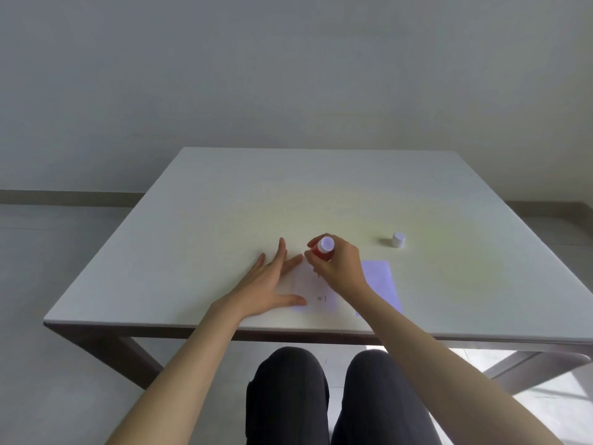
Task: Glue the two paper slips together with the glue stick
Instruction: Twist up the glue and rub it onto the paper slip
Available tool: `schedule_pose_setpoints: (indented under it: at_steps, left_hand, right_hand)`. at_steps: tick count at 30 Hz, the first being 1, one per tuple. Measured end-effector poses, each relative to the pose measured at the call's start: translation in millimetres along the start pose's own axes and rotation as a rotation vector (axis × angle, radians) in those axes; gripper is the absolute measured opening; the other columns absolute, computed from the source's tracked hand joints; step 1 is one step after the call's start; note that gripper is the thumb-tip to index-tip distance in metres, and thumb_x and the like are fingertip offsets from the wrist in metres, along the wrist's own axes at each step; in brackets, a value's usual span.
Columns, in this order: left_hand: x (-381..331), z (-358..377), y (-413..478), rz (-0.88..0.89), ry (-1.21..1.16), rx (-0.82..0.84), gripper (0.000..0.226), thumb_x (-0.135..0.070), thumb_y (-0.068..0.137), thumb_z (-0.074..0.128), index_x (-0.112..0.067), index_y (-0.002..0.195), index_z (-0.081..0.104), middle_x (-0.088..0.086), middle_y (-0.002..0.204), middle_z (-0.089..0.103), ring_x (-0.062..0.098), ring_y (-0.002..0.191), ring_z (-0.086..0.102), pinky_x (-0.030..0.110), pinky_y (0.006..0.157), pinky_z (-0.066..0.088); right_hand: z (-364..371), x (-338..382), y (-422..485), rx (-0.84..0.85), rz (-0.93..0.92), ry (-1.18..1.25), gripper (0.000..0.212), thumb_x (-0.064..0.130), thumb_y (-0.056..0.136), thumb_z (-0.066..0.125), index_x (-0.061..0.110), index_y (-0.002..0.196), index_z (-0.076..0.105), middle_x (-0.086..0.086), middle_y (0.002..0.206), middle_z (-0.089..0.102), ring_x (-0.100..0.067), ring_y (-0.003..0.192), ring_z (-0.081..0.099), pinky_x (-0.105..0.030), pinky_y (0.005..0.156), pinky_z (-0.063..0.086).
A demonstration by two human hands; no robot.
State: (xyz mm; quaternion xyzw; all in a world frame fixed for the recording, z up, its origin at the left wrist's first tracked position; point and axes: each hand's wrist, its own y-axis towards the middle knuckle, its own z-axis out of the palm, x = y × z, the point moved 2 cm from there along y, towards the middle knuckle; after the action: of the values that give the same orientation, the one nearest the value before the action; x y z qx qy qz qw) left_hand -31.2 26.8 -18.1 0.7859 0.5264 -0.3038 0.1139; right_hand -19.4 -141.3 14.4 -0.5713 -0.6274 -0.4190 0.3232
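Observation:
A white paper slip (316, 295) with small print lies near the table's front edge. My left hand (271, 282) rests flat on its left side, fingers spread. My right hand (337, 263) is shut on the red glue stick (324, 248), held upright over the slip's far end; its lower tip is hidden by my fingers. A second white slip (382, 285) lies just right of my right wrist, partly covered by my forearm. The glue stick's white cap (398, 240) stands alone farther right.
The white table (288, 194) stretches far beyond the slips. Its front edge runs just below the slips, above my knees (321, 390). A grey wall and floor lie behind.

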Motion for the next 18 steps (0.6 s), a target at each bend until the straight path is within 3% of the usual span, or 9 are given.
schedule_pose_setpoints:
  at_steps: [2,5,7,8,10,13,16,18]
  left_hand:
    - [2.8,-1.0,0.0,-0.051,-0.027,0.016,0.126,-0.073,0.062,0.061,-0.037,0.139,-0.032,-0.04,0.142,0.013,0.003,0.14,-0.014,0.036,0.119,-0.005]
    - [1.4,-2.7,1.9,0.009,0.005,0.013,0.125,-0.076,0.058,0.061,-0.043,0.136,-0.032,-0.051,0.135,0.003,-0.008,0.137,-0.007,0.029,0.116,-0.008]
    - [0.0,-5.5,5.1,0.037,0.039,0.005,0.122,-0.075,0.061,0.061,-0.037,0.146,-0.018,-0.058,0.131,-0.009,-0.006,0.143,0.002,0.026,0.117,-0.009]
    - [1.7,-6.7,6.1,0.017,0.046,0.001,0.119,-0.076,0.06,0.06,-0.039,0.147,-0.012,-0.053,0.137,-0.011,-0.002,0.144,0.002,0.027,0.117,-0.008]
    - [6.0,-5.1,1.9,-0.033,0.042,-0.011,0.118,-0.08,0.057,0.057,-0.049,0.141,-0.019,-0.034,0.153,-0.001,0.005,0.142,-0.008,0.034,0.118,-0.003]
    - [9.3,4.5,-1.5,-0.002,0.068,0.039,0.117,-0.078,0.062,0.054,-0.044,0.139,-0.027,-0.034,0.151,0.012,0.009,0.147,-0.005,0.039,0.121,-0.003]
    - [8.4,8.0,-3.6,0.026,0.088,0.011,0.114,-0.076,0.064,0.054,-0.037,0.147,-0.015,-0.028,0.155,0.012,0.007,0.147,0.0,0.038,0.121,-0.004]
    - [6.9,5.4,-0.7,0.036,0.119,-0.011,0.11,-0.077,0.063,0.053,-0.036,0.149,-0.002,-0.021,0.158,0.005,0.005,0.147,0.0,0.037,0.121,-0.005]
  right_hand:
    - [3.1,2.4,-10.9,-0.009,-0.156,-0.093,0.006,0.008,0.079,0.068,0.006,0.085,0.068,-0.006,0.085,0.071,-0.018,0.075,0.062,-0.021,0.069,0.046]
    - [9.8,7.9,-30.8,0.119,-0.316,-0.106,0.004,0.006,0.075,0.068,0.007,0.079,0.068,-0.006,0.079,0.069,-0.014,0.071,0.06,-0.017,0.065,0.043]
    - [8.8,8.4,-29.1,0.228,-0.274,-0.056,0.003,0.009,0.074,0.068,0.011,0.076,0.067,0.0,0.069,0.068,-0.007,0.064,0.06,-0.011,0.061,0.043]
    - [4.8,7.4,-22.8,0.272,-0.21,0.002,0.002,0.011,0.075,0.068,0.012,0.075,0.067,0.004,0.064,0.066,-0.004,0.057,0.06,-0.01,0.058,0.044]
    - [-6.7,3.2,-9.7,0.289,-0.07,0.121,0.008,0.013,0.08,0.068,0.01,0.073,0.067,0.0,0.063,0.068,-0.01,0.052,0.062,-0.024,0.059,0.054]
    - [-16.8,-9.5,2.9,0.147,0.025,0.148,0.014,0.012,0.084,0.067,0.0,0.076,0.066,-0.008,0.071,0.07,-0.021,0.059,0.065,-0.042,0.069,0.058]
    - [-12.8,-11.1,-12.9,0.033,-0.048,-0.002,0.009,0.014,0.082,0.068,0.005,0.082,0.067,-0.004,0.075,0.069,-0.012,0.066,0.063,-0.023,0.07,0.052]
    - [-5.8,-3.4,-30.8,0.101,-0.222,-0.1,0.006,0.013,0.079,0.07,0.008,0.082,0.068,0.004,0.077,0.065,0.001,0.067,0.058,-0.007,0.066,0.041]
